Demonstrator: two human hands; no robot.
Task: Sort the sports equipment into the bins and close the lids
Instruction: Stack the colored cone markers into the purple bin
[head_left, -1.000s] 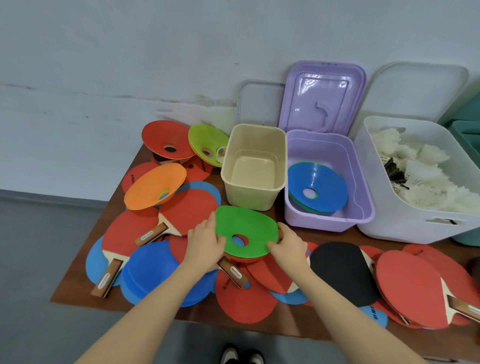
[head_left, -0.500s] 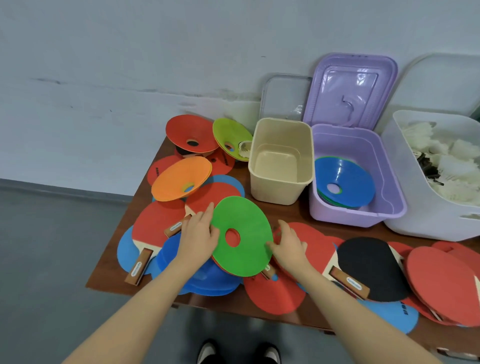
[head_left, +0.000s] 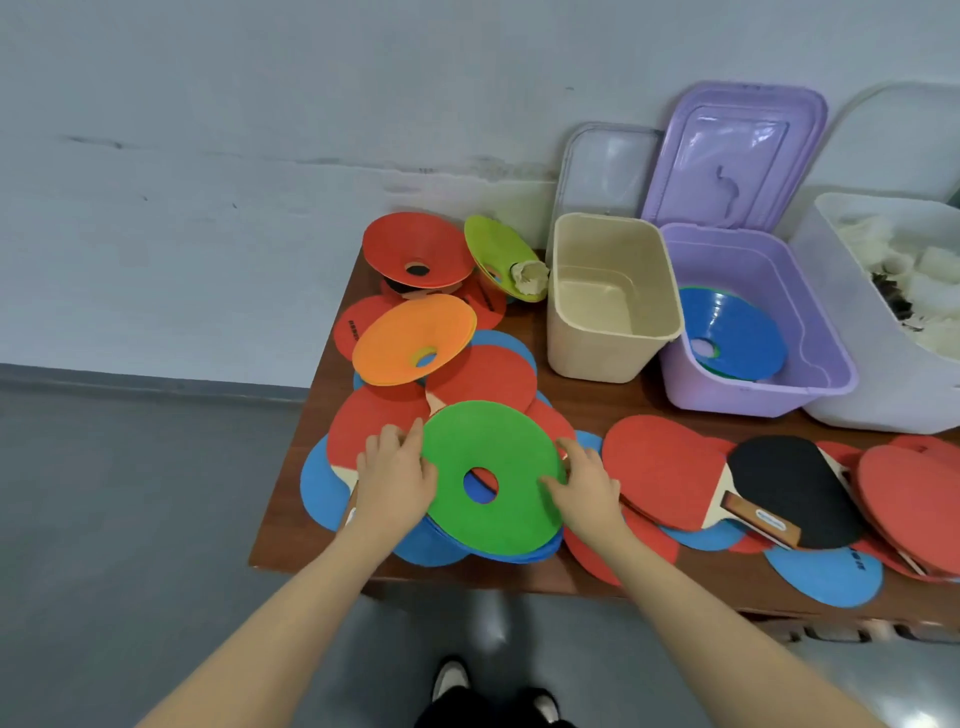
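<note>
1. My left hand (head_left: 397, 475) grips the left rim of the green cone (head_left: 493, 475), thumb on top; my right hand (head_left: 584, 486) pinches its right rim. Both are holding, not spread.
2. The cone lies tilted on a stack of blue cones (head_left: 498, 551), near the front edge of the table (head_left: 291, 519), among the paddles (head_left: 670, 473).
3. To do this well, I judge I should lift it straight up with even pressure from both sides, so the soft rim does not fold and the blue ones underneath stay put.
4. Its likely home is the purple bin (head_left: 753, 374), where a blue cone (head_left: 737, 332) already sits; its lid (head_left: 737, 156) leans open against the wall.
5. The beige bin (head_left: 613, 296) stands between, so I would carry over it or along the bare strip in front of it.
6. The table's front edge is close below my wrists; nothing should slide toward me.
</note>
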